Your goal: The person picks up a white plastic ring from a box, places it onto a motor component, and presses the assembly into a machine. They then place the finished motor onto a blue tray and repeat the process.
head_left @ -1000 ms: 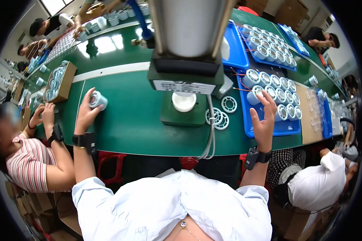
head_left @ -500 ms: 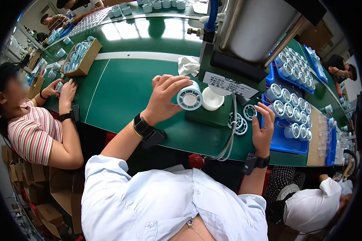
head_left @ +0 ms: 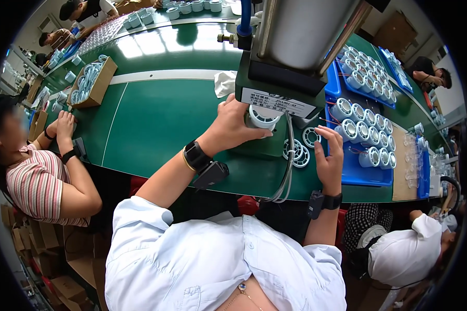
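Observation:
My left hand [head_left: 230,127] reaches under the press [head_left: 290,78], its fingers and thumb curved around a light-blue round housing [head_left: 263,120]. The housing sits at the press's base, directly below the head; its upper part and most of my fingertips are hidden by the head's label plate. My right hand [head_left: 331,160] is raised with fingers apart and holds nothing. Just left of it lie several light-blue slotted rings [head_left: 300,157] on the green table, beside grey cables [head_left: 287,171] that hang from the press.
Blue trays [head_left: 366,176] of light-blue housings with red wires stand on the right. A crumpled white cloth [head_left: 224,84] lies behind the press. At the left, a cardboard box [head_left: 94,83] holds coiled pale cables, and a co-worker in a striped shirt [head_left: 41,186] sits there.
My left hand has moved the housing right, from beside the press to under its head. My right hand stays open near the rings. The whole view has shifted slightly.

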A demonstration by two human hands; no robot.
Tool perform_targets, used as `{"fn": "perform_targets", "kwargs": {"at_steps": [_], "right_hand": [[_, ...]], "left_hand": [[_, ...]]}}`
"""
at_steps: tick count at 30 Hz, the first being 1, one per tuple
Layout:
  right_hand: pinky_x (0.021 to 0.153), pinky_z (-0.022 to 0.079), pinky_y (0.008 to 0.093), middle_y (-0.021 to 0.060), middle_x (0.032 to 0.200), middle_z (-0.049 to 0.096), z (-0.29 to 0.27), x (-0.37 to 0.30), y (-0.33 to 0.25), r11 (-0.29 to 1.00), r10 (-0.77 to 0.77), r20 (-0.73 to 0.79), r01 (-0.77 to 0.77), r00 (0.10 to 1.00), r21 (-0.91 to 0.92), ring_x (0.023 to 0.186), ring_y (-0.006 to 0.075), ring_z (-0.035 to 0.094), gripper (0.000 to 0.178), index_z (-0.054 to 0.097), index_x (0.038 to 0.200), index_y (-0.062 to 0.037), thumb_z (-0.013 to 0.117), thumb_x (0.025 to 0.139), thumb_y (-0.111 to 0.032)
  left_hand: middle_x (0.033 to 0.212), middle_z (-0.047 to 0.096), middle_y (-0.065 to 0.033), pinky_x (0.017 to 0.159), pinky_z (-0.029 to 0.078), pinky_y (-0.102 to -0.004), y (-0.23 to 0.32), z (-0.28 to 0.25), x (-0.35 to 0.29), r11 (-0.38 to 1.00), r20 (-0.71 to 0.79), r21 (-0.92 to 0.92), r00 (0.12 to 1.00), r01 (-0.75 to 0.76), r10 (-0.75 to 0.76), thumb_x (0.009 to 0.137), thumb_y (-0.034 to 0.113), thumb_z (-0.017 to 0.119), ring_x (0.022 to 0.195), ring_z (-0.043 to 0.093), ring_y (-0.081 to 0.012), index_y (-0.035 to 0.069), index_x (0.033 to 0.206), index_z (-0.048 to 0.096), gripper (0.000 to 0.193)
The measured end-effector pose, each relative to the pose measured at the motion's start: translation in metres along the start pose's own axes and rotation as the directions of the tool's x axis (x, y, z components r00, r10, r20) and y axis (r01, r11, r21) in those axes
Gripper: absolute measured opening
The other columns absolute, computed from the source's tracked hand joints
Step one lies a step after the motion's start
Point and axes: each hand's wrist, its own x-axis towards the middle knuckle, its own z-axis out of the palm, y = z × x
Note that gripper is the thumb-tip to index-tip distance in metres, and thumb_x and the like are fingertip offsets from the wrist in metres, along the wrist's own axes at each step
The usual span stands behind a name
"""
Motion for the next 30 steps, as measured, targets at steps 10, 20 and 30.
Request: {"fn": "perform_targets", "kwargs": {"at_steps": [10,20,30], "right_hand": [[0.105,0.033,0.0425,0.0154,0.124,0.059,0.022,0.027,0.003,0.942,-0.052,0.222,0.122,0.974,-0.312,0.120,0.0322,0.051,0.033,0.061,0.120,-0.0036,0.060,0.090,-0.018],[0.105,0.032,0.0419,0.0090,0.132,0.059,0.021,0.031,0.006,0.928,0.035,0.279,0.072,0.960,-0.365,0.128,0.0255,0.048,0.039,0.059,0.127,-0.0063,0.060,0.090,-0.017],[0.089,0.047,0.0404,0.0178,0.107,0.068,0.039,0.064,-0.074,0.997,-0.083,0.348,0.076,0.934,0.034,0.098,0.0348,0.062,0.040,0.063,0.112,0.0012,0.075,0.080,-0.020]], "left_hand": [[0.123,0.059,-0.0118,0.099,0.041,-0.0407,-0.064,-0.032,-0.007,0.954,-0.057,-0.298,0.998,0.008,-0.026,0.081,0.033,0.075,0.115,0.051,-0.0317,0.005,0.116,0.061,0.047],[0.124,0.057,-0.0064,0.105,0.029,-0.0490,-0.097,-0.054,-0.018,0.877,-0.104,0.436,0.979,0.201,-0.173,0.085,0.034,0.068,0.123,0.046,-0.0278,0.012,0.113,0.064,0.035],[0.128,0.054,-0.0072,0.107,0.027,-0.0476,-0.097,-0.043,-0.018,0.866,-0.061,0.490,0.995,0.100,-0.081,0.084,0.032,0.068,0.127,0.043,-0.0284,0.016,0.122,0.060,0.042]]}}
